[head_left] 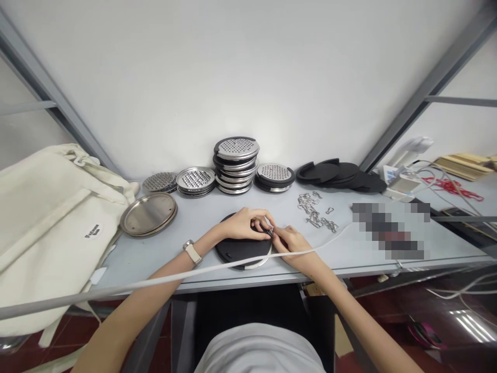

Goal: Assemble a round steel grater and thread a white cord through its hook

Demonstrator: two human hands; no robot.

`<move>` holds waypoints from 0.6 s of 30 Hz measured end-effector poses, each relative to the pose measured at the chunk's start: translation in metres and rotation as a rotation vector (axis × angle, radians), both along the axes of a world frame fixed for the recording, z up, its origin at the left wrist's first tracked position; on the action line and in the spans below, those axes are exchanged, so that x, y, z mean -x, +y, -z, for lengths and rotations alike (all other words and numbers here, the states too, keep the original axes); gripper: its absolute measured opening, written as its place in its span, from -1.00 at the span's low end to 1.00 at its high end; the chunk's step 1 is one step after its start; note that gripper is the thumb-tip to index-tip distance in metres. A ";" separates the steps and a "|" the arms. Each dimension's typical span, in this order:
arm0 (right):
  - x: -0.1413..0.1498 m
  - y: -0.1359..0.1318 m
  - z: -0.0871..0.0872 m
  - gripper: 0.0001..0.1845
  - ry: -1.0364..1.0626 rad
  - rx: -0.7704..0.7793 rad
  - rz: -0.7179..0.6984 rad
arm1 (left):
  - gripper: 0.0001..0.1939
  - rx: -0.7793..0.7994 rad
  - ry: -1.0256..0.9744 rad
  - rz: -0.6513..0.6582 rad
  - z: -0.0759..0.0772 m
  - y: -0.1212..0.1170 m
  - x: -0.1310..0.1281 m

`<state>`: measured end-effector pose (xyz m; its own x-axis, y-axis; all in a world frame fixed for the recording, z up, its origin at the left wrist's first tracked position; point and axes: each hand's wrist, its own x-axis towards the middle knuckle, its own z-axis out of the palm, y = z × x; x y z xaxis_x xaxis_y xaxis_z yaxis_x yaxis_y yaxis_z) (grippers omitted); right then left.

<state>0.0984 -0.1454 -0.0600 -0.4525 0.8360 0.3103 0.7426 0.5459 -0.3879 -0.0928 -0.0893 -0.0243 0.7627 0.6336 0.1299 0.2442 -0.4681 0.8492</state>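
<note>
In front of me a black round disc [244, 249] lies on the table, with a strip of shiny metal plate showing along its right front edge. My left hand [250, 225] rests over its far part, thumb and fingers closed in a pinch. From the right, my right hand [293, 246] meets it at the disc's edge, fingers also pinched. Between the fingertips shows a small shiny metal piece [269, 232], mostly hidden; its exact shape cannot be made out. Loose metal spring clips [310, 207] are scattered to the right of my hands.
Along the wall stand a tall stack of round graters [236, 168], lower grater stacks [196, 180] and black round covers [334, 173]. Plain metal discs [149, 213] lie left, beside a cream bag [50, 217]. A white cable [217, 268] crosses before my hands.
</note>
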 end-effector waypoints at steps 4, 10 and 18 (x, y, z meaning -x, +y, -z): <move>0.000 0.000 -0.001 -0.73 0.002 0.005 -0.003 | -0.65 0.002 -0.003 0.000 -0.001 -0.001 0.000; 0.000 0.002 0.000 -0.74 0.002 0.006 -0.015 | -0.67 0.016 -0.021 0.014 -0.001 0.000 -0.001; -0.001 0.000 0.001 -0.75 0.030 0.010 -0.013 | -0.65 0.020 -0.017 0.023 0.001 0.000 0.000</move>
<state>0.0999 -0.1458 -0.0615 -0.4540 0.8331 0.3158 0.7231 0.5516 -0.4157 -0.0933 -0.0895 -0.0253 0.7752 0.6181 0.1307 0.2189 -0.4568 0.8622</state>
